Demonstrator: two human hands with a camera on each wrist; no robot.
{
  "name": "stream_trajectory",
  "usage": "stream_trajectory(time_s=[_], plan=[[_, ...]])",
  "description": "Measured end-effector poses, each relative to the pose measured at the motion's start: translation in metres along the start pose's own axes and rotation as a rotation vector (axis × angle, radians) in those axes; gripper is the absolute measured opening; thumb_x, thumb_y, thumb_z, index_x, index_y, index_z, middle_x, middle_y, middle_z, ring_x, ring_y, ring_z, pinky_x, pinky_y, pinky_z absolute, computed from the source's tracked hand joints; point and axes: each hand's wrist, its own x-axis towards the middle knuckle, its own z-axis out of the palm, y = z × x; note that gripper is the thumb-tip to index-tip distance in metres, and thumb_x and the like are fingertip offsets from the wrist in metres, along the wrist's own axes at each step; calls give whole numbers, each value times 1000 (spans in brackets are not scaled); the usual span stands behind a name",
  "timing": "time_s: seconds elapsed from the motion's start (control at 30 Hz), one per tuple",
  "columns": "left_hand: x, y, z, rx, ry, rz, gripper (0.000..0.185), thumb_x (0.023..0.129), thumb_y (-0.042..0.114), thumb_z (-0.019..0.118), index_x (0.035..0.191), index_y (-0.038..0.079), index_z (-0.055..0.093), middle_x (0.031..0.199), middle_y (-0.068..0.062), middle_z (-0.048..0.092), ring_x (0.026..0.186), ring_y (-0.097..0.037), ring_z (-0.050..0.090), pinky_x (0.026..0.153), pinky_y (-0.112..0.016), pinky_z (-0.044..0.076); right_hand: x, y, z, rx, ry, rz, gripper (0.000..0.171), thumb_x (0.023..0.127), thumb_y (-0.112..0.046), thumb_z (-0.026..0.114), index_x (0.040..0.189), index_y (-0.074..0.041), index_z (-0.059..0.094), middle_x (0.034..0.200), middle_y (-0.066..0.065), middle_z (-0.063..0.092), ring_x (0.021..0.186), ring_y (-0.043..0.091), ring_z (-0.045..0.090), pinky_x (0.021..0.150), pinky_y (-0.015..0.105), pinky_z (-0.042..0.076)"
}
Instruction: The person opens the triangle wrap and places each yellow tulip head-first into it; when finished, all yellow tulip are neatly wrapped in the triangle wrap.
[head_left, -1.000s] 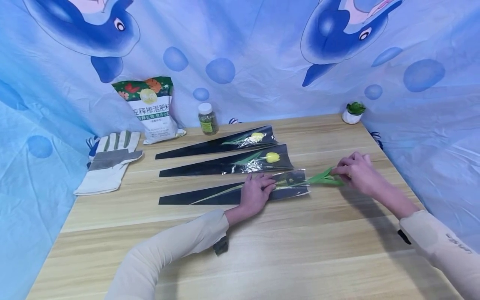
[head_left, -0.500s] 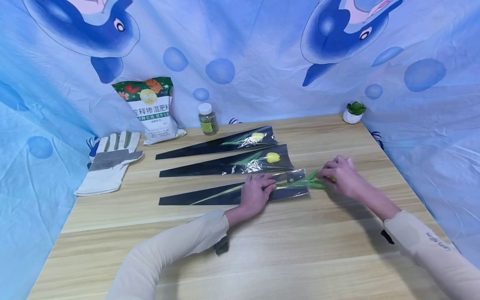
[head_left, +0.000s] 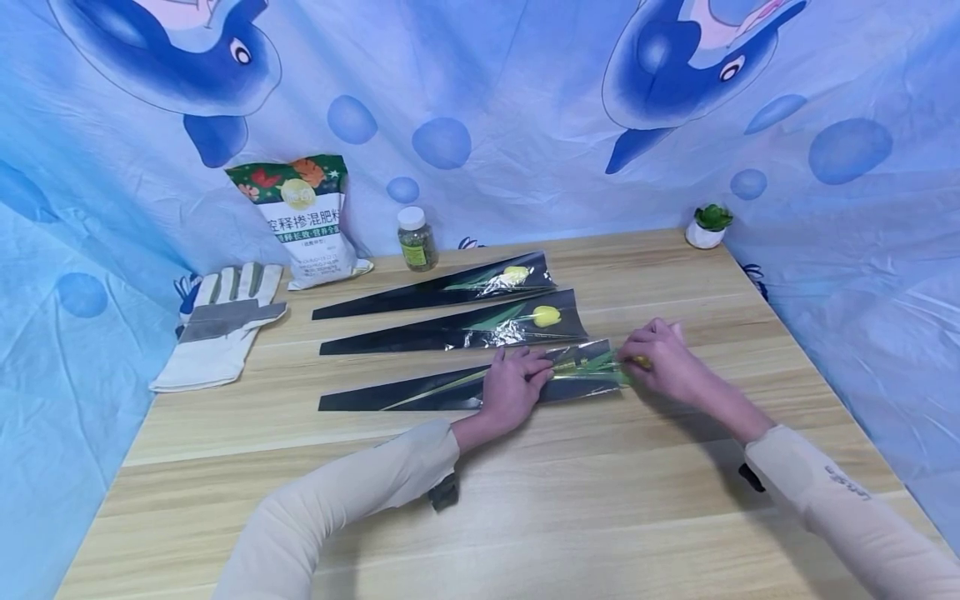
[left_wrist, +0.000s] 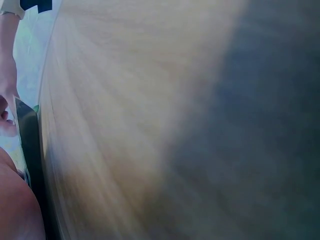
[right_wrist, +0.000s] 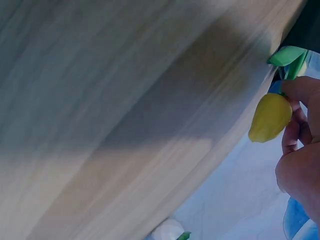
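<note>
My left hand [head_left: 512,387] rests on the nearest black flower sleeve [head_left: 408,392], which has a clear front and lies flat on the table. Its fingers press the sleeve near the middle. At the sleeve's wide end, my right hand [head_left: 660,358] pinches a yellow tulip [right_wrist: 270,118] by the stem just below the bloom. The tulip's green leaves [head_left: 600,364] lie mostly inside the sleeve's mouth, and its pale stem [head_left: 435,389] runs toward the narrow end. In the head view the right hand largely hides the bloom.
Two sleeves with yellow tulips, a middle one [head_left: 390,337] and a far one [head_left: 405,293], lie behind. Along the back stand a fertilizer bag [head_left: 318,225], a lidded jar [head_left: 417,240] and a small potted succulent [head_left: 707,227]. Work gloves [head_left: 221,325] lie at the left.
My right hand has moved left with the tulip, and the leaves have slid from outside the sleeve's mouth to mostly inside it. The left hand has stayed in place.
</note>
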Motion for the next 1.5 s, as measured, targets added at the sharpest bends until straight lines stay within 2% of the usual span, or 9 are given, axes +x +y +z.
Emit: stream_trajectory(time_s=[0.2,0.33,0.53,0.7,0.83,0.93,1.03,1.33,1.5], plan=[[-1,0,0,3,-2,0,15,87,17,79,100,9,80,116,-6,71,117,-32,63,111,-57,32,1,-3,9,34,50,19,30,65,11,84,87,-9,76,89,6,73,81,20,47,73,41,27],[-1,0,0,13,-5,-2,15,87,17,79,100,10,80,117,-6,71,118,-32,63,111,-57,32,2,-5,14,56,88,13,31,64,11,85,85,-8,75,86,5,73,82,21,49,76,46,31],[-1,-1,0,16,-4,4,15,87,17,79,100,10,80,117,-6,71,118,-32,63,111,-57,32,-2,2,4,111,92,-26,35,64,14,83,91,-5,73,93,9,72,87,24,51,76,45,30],[0,-1,0,18,-2,13,15,87,17,79,100,10,80,117,-6,71,118,-32,63,111,-58,32,-12,12,-12,100,48,31,43,62,11,83,101,-1,70,102,14,67,96,34,54,80,46,32],[-1,-1,-1,5,-4,4,15,87,16,79,100,9,80,117,-7,71,118,-33,62,111,-58,32,-17,17,-16,81,-51,106,44,68,9,83,109,3,67,101,14,65,93,33,59,82,49,44],[-2,-1,0,8,-6,2,15,87,16,79,100,10,80,117,-7,71,119,-33,62,111,-57,32,-18,20,-16,96,-119,154,37,76,9,79,110,4,67,99,13,68,87,27,64,77,45,54],[-2,-1,0,10,-10,4,15,87,17,78,101,10,80,117,-7,71,119,-32,62,111,-57,32,-18,20,-15,132,-147,199,32,79,10,77,109,3,68,98,12,69,83,22,66,73,40,57],[-1,1,-1,0,-4,7,15,88,17,78,101,9,80,117,-7,71,118,-33,62,111,-58,32,-12,8,-11,248,-52,180,32,74,14,79,103,4,69,90,10,70,76,18,64,65,26,57],[-1,2,-1,1,-13,6,16,88,18,78,101,10,79,117,-7,71,118,-33,62,111,-58,30,-9,0,-6,345,-59,236,34,74,17,76,105,5,69,93,11,70,79,20,65,69,25,57]])
